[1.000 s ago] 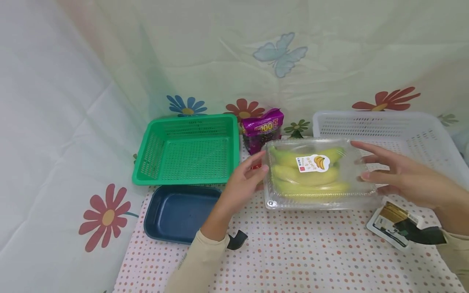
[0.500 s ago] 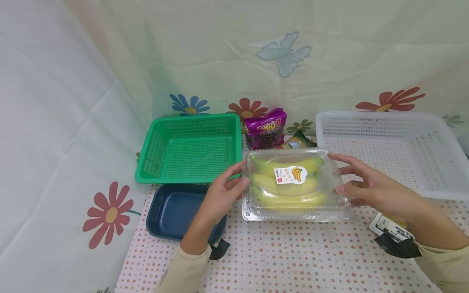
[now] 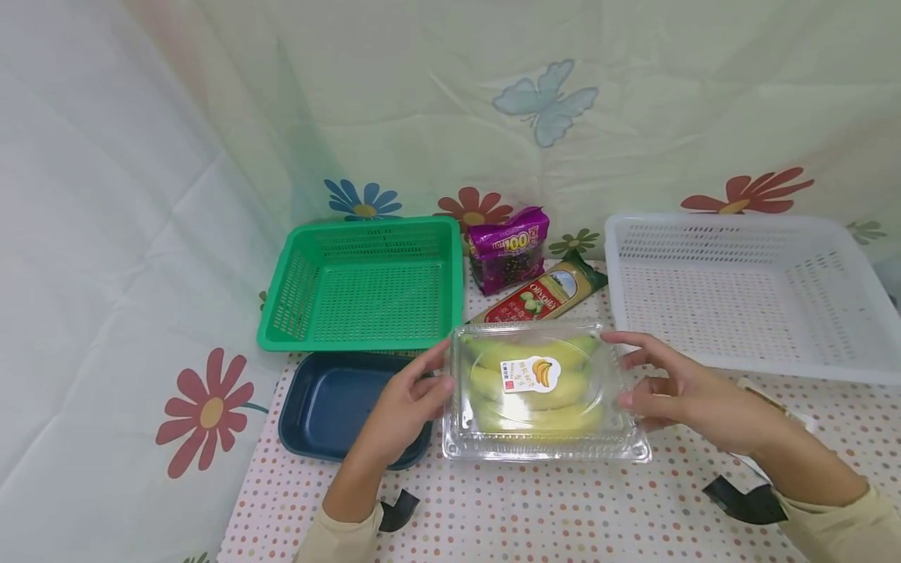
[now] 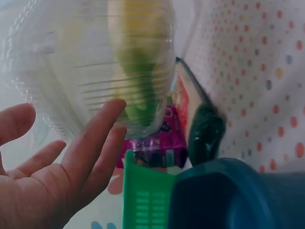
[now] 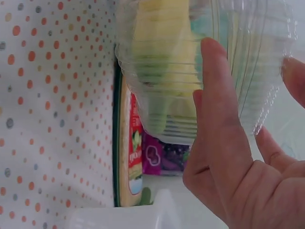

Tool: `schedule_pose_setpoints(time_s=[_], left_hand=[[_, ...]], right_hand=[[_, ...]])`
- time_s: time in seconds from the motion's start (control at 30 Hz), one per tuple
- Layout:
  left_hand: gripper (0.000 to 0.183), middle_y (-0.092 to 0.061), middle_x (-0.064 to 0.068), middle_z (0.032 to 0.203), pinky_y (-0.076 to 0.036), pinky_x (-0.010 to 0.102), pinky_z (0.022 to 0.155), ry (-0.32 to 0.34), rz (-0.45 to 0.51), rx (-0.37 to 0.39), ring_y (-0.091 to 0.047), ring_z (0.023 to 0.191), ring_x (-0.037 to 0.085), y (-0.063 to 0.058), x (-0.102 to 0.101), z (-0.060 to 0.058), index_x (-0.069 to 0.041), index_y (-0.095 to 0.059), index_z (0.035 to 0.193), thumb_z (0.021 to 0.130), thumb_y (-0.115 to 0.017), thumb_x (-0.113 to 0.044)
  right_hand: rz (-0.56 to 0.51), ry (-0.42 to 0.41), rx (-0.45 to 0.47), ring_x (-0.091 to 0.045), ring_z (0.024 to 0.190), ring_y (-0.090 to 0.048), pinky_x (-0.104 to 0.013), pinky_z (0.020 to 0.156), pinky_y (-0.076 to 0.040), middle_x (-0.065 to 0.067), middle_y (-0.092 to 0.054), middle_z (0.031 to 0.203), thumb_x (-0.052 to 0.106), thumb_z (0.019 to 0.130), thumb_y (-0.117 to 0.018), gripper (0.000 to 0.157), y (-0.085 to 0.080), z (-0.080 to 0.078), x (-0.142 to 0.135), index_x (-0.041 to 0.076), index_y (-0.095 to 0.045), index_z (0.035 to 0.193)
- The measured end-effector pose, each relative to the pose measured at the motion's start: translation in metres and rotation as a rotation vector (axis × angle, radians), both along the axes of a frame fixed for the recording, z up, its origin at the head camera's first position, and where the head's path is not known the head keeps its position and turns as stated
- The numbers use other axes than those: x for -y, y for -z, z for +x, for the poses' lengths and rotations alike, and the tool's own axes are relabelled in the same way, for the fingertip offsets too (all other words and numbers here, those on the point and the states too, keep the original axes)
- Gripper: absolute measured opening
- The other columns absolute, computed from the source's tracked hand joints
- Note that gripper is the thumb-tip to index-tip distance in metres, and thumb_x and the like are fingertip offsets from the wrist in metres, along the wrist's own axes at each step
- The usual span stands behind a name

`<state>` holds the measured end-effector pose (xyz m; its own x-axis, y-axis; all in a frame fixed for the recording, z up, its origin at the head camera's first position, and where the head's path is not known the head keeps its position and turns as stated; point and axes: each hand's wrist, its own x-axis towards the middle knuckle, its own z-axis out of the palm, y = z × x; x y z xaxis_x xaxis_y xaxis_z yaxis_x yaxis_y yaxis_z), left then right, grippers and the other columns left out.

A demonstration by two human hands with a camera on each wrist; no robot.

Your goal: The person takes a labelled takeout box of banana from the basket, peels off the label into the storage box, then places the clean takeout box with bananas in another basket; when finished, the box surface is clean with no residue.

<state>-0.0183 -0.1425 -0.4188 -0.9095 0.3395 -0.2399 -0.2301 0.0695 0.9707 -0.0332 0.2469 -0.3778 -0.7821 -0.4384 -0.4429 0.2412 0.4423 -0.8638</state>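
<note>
A clear plastic clamshell box of bananas [image 3: 542,391] with a banana sticker on its lid is held between both hands above the dotted tablecloth [image 3: 563,508]. My left hand [image 3: 429,375] holds its left end, thumb on top and fingers along the side. My right hand [image 3: 637,383] holds the right end the same way. In the left wrist view the fingers [image 4: 95,138] lie against the ribbed box wall [image 4: 95,57]. The right wrist view shows a finger [image 5: 219,105] across the box [image 5: 190,62], with table beneath it.
A green basket [image 3: 352,342] sits at back left, with a dark blue tray [image 3: 324,407] in front of it. A white basket [image 3: 746,223] stands at back right. Between them lie a purple snack bag [image 3: 507,246] and an olive-print packet [image 3: 542,293]. A flowered sheet hangs behind.
Both hands have closed on the box and brought it left and toward me. The olive-print packet behind it is now uncovered.
</note>
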Motion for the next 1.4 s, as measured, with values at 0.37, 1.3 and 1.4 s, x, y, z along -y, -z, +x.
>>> schedule_pose_setpoints(time_s=[0.37, 1.3, 1.4], left_hand=[[0.072, -0.039, 0.016, 0.154, -0.06, 0.038, 0.091, 0.075, -0.023, 0.042, -0.057, 0.131, 0.031, 0.02, -0.004, 0.018, -0.039, -0.033, 0.159, 0.099, -0.069, -0.022], [0.072, -0.043, 0.014, 0.155, -0.054, 0.051, 0.1, 0.081, -0.199, -0.027, -0.052, 0.135, 0.037, 0.045, -0.037, 0.001, -0.044, -0.032, 0.158, 0.099, -0.068, -0.024], [0.072, -0.043, 0.014, 0.155, -0.054, 0.05, 0.1, 0.084, -0.2, -0.023, -0.052, 0.135, 0.036, 0.046, -0.038, 0.0, -0.042, -0.032, 0.159, 0.099, -0.067, -0.024]], right_hand=[[-0.073, -0.043, 0.033, -0.029, 0.112, -0.066, -0.043, 0.08, -0.062, -0.031, -0.023, 0.152, 0.018, 0.101, -0.064, 0.076, 0.024, 0.019, -0.014, 0.024, -0.019, 0.163], [-0.049, 0.045, 0.095, -0.033, 0.113, -0.065, -0.047, 0.084, -0.062, -0.035, -0.021, 0.154, 0.019, 0.097, -0.07, 0.083, 0.061, 0.014, -0.029, 0.022, -0.018, 0.162], [-0.039, 0.054, 0.1, -0.033, 0.113, -0.065, -0.046, 0.084, -0.062, -0.033, -0.022, 0.154, 0.02, 0.097, -0.07, 0.083, 0.062, 0.013, -0.029, 0.024, -0.019, 0.162]])
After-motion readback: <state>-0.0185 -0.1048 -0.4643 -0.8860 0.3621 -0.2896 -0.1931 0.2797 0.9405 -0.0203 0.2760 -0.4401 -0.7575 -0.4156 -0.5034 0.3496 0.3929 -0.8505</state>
